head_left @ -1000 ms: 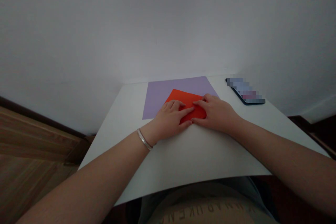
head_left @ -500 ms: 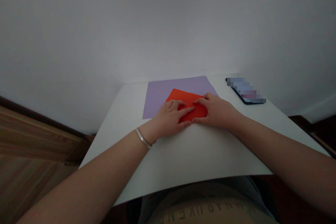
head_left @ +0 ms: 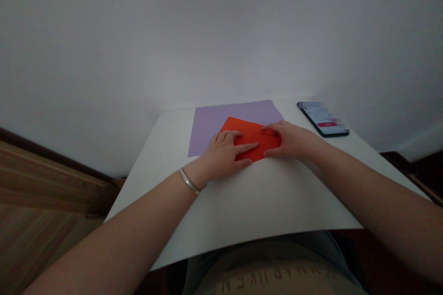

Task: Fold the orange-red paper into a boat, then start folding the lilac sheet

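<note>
A sheet of orange-red paper (head_left: pixel 249 134) lies on the table, partly over the near side of a purple sheet (head_left: pixel 207 124). My left hand (head_left: pixel 226 154) rests flat on the left part of the orange-red paper, its fingers spread, with a silver bangle at the wrist. At the right end of the same paper is my right hand (head_left: pixel 290 140). Its thumb lies by the near edge and its curved fingers by the far edge, with a gap between them. Both hands hide parts of the paper's outline.
The white table (head_left: pixel 242 212) stands against a pale wall (head_left: pixel 221 32). A phone (head_left: pixel 325 122) with a lit, partly blurred screen lies at the back right. Wooden furniture (head_left: pixel 51 184) stands at the left, below table height.
My right hand has slid to the right over the orange-red paper, away from my left hand, baring more of it. My left hand has stayed in place.
</note>
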`<state>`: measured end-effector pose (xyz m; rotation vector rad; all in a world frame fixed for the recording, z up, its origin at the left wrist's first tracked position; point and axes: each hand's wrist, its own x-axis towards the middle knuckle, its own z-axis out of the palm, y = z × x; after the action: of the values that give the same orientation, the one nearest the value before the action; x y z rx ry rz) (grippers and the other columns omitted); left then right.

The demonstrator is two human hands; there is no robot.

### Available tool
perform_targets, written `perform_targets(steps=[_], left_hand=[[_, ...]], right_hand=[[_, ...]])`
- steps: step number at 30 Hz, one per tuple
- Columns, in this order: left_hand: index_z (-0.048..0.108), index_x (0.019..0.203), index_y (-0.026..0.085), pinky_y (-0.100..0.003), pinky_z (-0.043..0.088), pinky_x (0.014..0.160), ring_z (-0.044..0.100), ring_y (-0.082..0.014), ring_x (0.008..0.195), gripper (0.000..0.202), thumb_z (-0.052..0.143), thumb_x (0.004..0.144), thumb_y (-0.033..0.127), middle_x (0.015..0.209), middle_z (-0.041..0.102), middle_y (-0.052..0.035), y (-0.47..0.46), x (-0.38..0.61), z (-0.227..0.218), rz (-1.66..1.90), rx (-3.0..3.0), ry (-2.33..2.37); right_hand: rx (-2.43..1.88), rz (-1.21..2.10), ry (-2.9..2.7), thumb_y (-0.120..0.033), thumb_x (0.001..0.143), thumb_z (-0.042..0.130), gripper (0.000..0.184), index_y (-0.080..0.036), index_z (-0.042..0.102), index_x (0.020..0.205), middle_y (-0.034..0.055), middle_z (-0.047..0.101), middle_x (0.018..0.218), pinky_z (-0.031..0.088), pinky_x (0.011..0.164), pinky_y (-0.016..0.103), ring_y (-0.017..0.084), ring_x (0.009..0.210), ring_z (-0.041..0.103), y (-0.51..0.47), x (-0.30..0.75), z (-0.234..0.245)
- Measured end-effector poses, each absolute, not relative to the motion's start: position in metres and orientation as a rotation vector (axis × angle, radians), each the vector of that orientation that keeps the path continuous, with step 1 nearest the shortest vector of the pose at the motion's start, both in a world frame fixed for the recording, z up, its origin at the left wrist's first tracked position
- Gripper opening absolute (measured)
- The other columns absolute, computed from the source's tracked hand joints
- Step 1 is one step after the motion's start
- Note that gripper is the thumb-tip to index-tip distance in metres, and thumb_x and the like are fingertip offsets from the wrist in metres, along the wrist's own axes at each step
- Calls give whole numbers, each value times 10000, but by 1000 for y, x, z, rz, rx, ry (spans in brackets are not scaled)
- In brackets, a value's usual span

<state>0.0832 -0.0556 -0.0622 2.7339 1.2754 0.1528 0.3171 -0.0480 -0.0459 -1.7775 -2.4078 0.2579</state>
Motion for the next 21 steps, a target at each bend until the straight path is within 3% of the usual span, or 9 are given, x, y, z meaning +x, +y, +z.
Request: perform_targets(steps=[4, 10, 21], left_hand=[[447, 1379, 454, -573, 133, 1128, 292, -330, 1357, 527, 485, 871, 588, 1483, 367, -45, -54, 83, -63, 125, 2714, 1286], [391, 1426, 418, -571, 133, 1137, 265, -336, 1389, 593, 468, 869, 607, 1506, 343, -63, -53, 82, -65, 98, 2691, 1303], [357, 1454, 380, -554, 149, 1142, 239, -347, 1410, 627, 444, 878, 614, 1537, 300, -83, -50, 78, -68, 24, 2700, 1267]], right_hand=[[-1856, 276, -2400, -573, 631, 731, 755, -238, 570, 1288, 95, 678, 1073, 495, 759, 358, 261, 918, 646, -42, 328, -46], [-2002, 262, -2331, -588, 605, 729, 713, -285, 582, 1233, 41, 709, 866, 442, 581, 312, 234, 733, 655, -34, 346, -50], [-2093, 467, -2248, -516, 609, 747, 595, -263, 567, 1116, -14, 686, 748, 415, 557, 295, 206, 685, 650, -27, 364, -51]])
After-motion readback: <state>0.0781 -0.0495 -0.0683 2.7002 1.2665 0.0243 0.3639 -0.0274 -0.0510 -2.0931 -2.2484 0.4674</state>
